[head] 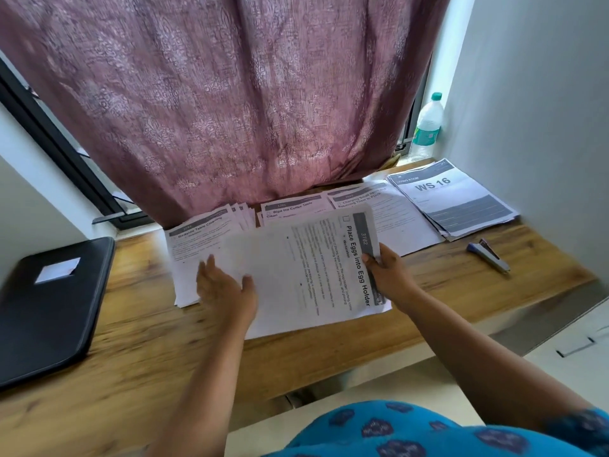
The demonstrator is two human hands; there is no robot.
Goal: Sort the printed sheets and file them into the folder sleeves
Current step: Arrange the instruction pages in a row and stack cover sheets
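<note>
My right hand (387, 268) pinches the right edge of a printed sheet headed "Place Eggs into Egg Holder" (316, 268), held sideways just above the wooden desk (461, 291). My left hand (224, 285) hovers with its fingers spread at the sheet's left side; whether it touches the paper is unclear from blur. Under and behind it lie other piles: "Bedside Table Cleaning" (197, 239), "Wipe the Coffee Table Clean" (293, 207), a "Charging Small Items" pile (395, 219) and a "WS 16" stack (454, 199). A black zipped folder (49, 308) lies shut at the left.
A blue-grey stapler (489, 255) rests on the desk at the right. A water bottle (428, 123) stands on the sill by the white wall. A purple curtain (230, 94) hangs down to the desk's back edge, over the far ends of the piles.
</note>
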